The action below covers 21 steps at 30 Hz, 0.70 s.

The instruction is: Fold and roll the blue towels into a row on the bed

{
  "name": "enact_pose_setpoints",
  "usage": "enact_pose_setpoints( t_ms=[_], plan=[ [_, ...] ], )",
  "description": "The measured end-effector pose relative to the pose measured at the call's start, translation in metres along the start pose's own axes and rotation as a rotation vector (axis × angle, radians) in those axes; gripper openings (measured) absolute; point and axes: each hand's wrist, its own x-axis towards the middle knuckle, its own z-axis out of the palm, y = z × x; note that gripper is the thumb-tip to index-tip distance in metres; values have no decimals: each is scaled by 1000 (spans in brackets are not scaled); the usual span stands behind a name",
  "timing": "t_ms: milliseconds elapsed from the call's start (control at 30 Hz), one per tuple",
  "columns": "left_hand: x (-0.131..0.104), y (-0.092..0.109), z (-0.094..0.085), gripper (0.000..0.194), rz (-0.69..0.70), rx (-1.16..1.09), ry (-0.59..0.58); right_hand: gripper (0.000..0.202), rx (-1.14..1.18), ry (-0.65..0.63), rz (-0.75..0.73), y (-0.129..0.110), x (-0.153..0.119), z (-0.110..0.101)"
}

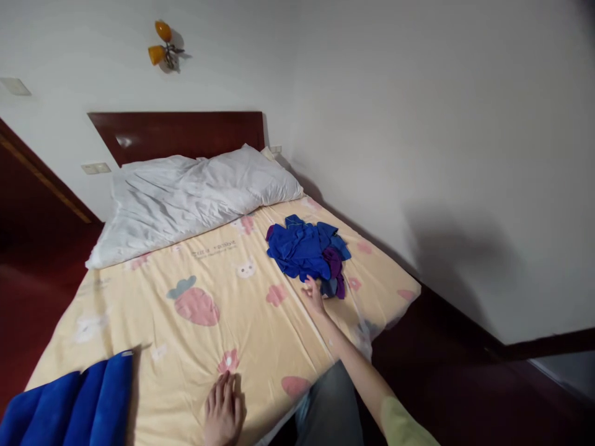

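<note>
Bed [248, 303], right hand [314, 296] half-open at clothes [300, 248].

the bed sheet [251, 322] seems to read "cute rabbit"; smaller print [215, 251] below is illegible.

The single view comes from the person's head, facing forward and down across the bed [251, 310], with the headboard [186, 133] farther off and both hands in the lower part; no second view shares the scene.

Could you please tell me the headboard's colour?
The headboard is dark reddish-brown, best seen in the head view.
</note>
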Motion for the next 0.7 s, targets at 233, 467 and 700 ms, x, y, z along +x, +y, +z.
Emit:
enact_pose_setpoints(
  t_ms=[233, 467, 700],
  plan=[
    [-7, -2, 4, 47, 29, 17, 34, 68, 337, 65, 310, -25, 101, 17],
    [-13, -1, 3, 45, 54, 84, 29, 58, 258, 161, 183, -25, 125, 16],
    [-20, -2, 7, 42, 11, 65, 32, 64, 209, 82, -338, -137, 117, -8]
  ],
)
